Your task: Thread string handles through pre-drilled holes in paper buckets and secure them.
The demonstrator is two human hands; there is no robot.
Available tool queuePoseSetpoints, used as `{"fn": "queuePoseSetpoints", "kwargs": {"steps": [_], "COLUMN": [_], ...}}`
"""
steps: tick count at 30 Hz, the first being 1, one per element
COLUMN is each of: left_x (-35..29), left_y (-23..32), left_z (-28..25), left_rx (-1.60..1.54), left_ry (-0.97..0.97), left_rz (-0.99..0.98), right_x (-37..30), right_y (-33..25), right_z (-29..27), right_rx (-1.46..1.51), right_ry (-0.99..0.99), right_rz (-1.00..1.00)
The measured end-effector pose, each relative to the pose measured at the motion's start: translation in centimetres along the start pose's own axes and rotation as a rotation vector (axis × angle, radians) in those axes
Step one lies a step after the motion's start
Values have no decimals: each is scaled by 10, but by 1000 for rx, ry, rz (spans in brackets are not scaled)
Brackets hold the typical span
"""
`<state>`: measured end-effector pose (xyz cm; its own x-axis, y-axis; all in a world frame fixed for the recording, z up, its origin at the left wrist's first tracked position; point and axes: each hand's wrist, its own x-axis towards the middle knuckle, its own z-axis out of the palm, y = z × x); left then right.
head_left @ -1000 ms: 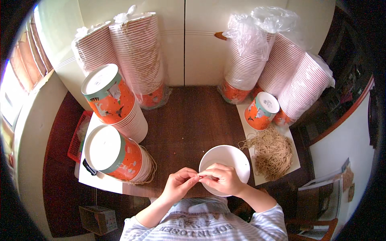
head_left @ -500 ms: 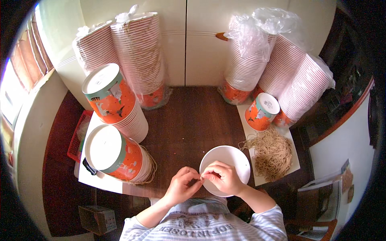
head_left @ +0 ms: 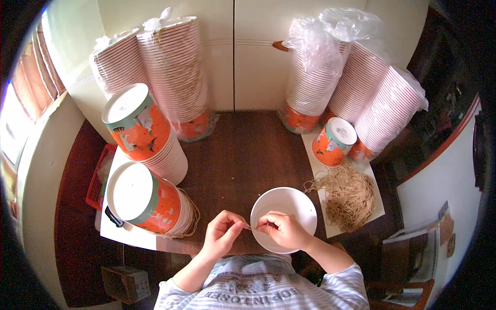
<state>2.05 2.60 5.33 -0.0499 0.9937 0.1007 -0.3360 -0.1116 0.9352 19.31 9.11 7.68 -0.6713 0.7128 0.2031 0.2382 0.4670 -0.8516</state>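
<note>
Rubber band (head_left: 247, 226), thin and tan, stretches as a short taut line between the person's two hands, low in the middle of the view; it is so fine that only the span between the fingertips can be made out. Left hand (head_left: 221, 235) pinches one end with fingers closed together, and right hand (head_left: 281, 230) pinches the other end the same way. The right hand lies over the near part of a round white lid (head_left: 289, 202), hiding that edge of it. Both forearms enter from the bottom edge, above a striped shirt that is cut off by the frame.

Just right of the lid, a loose heap of rubber bands (head_left: 349, 196) rests on a white paper sheet (head_left: 381, 211). To the left, a lidded orange paper tub (head_left: 142, 199) lies tilted on another sheet, with bands looped around its base. Behind it a second lidded tub (head_left: 135, 124) tops a stack of cups.

Farther back on the right stands a small lidded orange cup (head_left: 333, 142). Along the rear wall lean tall stacks of cups (head_left: 175, 77) in clear plastic sleeves, their bottoms partly hidden. All rests on a dark wooden table (head_left: 243, 150).
</note>
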Motion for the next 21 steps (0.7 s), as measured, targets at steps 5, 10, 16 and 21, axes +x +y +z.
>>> {"fn": "queuePoseSetpoints", "kwargs": {"steps": [5, 10, 16, 21], "left_x": [3, 7, 8, 3], "left_y": [-5, -6, -10, -19], "left_z": [-7, -11, -11, -19], "left_rx": [5, 50, 213, 322], "left_ry": [48, 104, 162, 205], "left_rz": [42, 48, 26, 89], "right_x": [-1, -2, -5, -13], "right_y": [0, 2, 3, -14], "right_z": [-1, -1, -2, 4], "right_rx": [-39, -55, -79, 91], "right_ry": [-43, -59, -114, -86], "right_rz": [17, -16, -19, 120]}}
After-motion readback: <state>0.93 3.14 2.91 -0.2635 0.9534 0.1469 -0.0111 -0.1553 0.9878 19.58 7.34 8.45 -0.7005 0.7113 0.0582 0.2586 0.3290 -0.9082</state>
